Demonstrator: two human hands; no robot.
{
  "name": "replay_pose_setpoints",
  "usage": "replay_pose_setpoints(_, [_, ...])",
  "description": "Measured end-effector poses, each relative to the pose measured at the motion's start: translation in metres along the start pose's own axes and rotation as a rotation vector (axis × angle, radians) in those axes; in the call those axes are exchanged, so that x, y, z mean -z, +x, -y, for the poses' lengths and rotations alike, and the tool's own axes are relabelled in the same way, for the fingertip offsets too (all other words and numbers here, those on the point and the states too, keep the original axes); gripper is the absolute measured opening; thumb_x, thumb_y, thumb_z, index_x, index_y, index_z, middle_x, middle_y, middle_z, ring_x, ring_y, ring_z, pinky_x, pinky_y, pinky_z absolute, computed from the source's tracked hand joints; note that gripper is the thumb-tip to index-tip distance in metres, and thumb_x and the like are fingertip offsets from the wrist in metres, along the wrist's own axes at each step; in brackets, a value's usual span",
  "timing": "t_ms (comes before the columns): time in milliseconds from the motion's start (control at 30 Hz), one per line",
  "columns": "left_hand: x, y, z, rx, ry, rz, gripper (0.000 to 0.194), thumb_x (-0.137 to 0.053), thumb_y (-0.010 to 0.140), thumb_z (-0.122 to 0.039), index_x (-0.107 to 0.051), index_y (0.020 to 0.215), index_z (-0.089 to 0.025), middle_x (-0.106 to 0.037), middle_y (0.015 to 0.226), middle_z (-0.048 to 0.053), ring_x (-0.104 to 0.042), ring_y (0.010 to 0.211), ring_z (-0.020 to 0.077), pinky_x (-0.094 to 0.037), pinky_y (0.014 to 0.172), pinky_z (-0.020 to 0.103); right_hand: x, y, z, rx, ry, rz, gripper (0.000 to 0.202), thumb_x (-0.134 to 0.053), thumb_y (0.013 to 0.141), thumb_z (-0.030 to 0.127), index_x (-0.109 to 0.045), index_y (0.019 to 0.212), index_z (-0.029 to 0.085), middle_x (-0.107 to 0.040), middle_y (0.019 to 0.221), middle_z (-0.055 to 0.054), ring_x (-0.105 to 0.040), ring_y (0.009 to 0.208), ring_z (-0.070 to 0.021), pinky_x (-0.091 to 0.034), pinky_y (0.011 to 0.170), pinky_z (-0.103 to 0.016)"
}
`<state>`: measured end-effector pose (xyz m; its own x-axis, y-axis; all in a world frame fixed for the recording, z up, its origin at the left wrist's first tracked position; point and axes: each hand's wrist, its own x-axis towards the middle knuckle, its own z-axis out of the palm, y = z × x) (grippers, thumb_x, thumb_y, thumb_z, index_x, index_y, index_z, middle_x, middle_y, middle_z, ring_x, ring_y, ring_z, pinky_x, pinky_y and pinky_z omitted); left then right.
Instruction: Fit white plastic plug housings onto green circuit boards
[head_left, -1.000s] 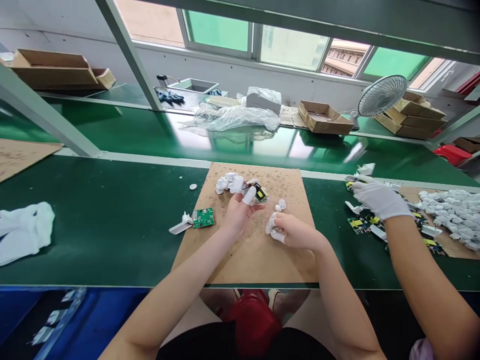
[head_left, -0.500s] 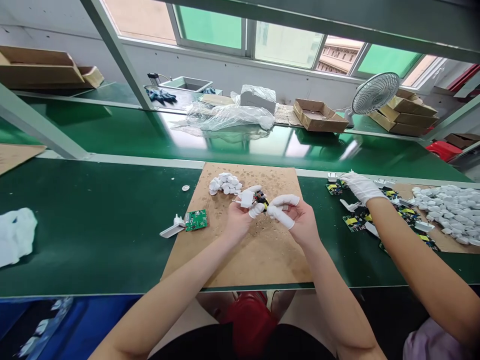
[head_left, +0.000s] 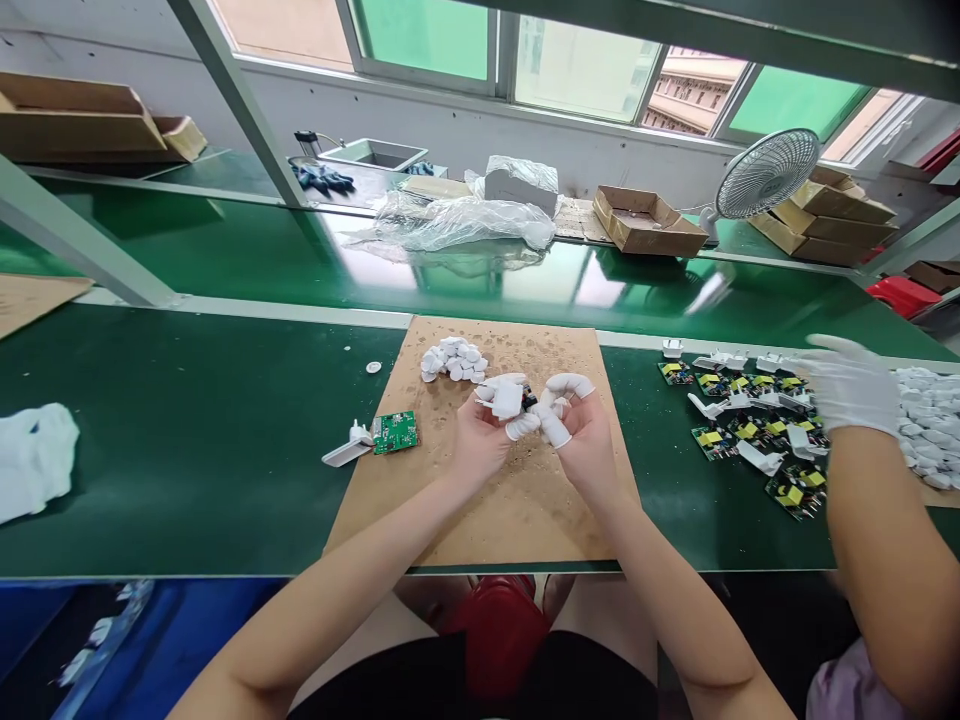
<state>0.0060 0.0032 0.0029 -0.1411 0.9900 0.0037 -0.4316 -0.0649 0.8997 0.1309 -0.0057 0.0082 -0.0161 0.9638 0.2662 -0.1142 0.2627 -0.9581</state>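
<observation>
Above the brown board, my left hand is closed on a circuit board with a white plastic plug piece. Dark components of that board show between my two hands. My right hand, in white finger cots, pinches at the board's right side; whether a small part sits between those fingertips is hidden. Behind my hands lies a pile of white discs. To the left, a green circuit board rests across the brown board's edge, joined to a white plug piece.
At right, a co-worker's white-gloved hand is over rows of circuit boards with white plug pieces. Beyond it is a large heap of white parts. A white cloth lies far left; one loose disc sits beside the board.
My right fingers have bent in closer around the circuit board, while my left hand keeps its hold. The co-worker's hand has moved right, away from the rows of boards towards the white heap.
</observation>
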Motion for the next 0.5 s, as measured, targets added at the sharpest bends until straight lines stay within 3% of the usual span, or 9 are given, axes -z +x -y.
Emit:
replay_pose_setpoints(167, [0.002, 0.001, 0.009, 0.075, -0.019, 0.114, 0.058, -0.095, 0.048, -0.037, -0.071, 0.098, -0.023, -0.073, 0.094, 0.004, -0.067, 0.096, 0.0239, -0.055, 0.083, 0.033, 0.006, 0.001, -0.005, 0.101, -0.146, -0.033, 0.025, -0.069, 0.085, 0.047, -0.062, 0.091, 0.024, -0.062, 0.083, -0.002, -0.060, 0.071, -0.0154, -0.054, 0.064, -0.030])
replay_pose_setpoints(267, [0.002, 0.002, 0.011, 0.136, -0.102, 0.157, 0.058, -0.091, 0.054, -0.051, -0.070, 0.101, -0.025, -0.075, 0.096, 0.004, -0.068, 0.103, 0.0265, -0.057, 0.082, 0.035, 0.012, -0.001, -0.004, 0.339, -0.366, -0.024, 0.029, -0.062, 0.091, 0.042, -0.065, 0.114, 0.025, -0.065, 0.107, -0.010, -0.065, 0.093, -0.0224, -0.057, 0.078, -0.038])
replay_pose_setpoints(367, [0.002, 0.001, 0.008, 0.169, -0.169, 0.163, 0.060, -0.090, 0.052, -0.058, -0.069, 0.097, -0.024, -0.076, 0.094, 0.005, -0.068, 0.104, 0.0282, -0.058, 0.083, 0.038, 0.015, -0.004, -0.006, 0.587, -0.619, 0.068, 0.047, -0.059, 0.094, 0.033, -0.054, 0.140, 0.028, -0.060, 0.134, -0.014, -0.060, 0.121, -0.0293, -0.053, 0.098, -0.048])
replay_pose_setpoints(500, [0.002, 0.000, 0.004, 0.176, -0.182, 0.131, 0.063, -0.092, 0.045, -0.060, -0.069, 0.090, -0.022, -0.075, 0.085, 0.003, -0.070, 0.092, 0.0254, -0.059, 0.076, 0.036, 0.016, -0.005, -0.013, 0.756, -0.787, 0.111, 0.057, -0.054, 0.096, 0.024, -0.042, 0.151, 0.028, -0.062, 0.136, -0.015, -0.061, 0.123, -0.0298, -0.054, 0.099, -0.048])
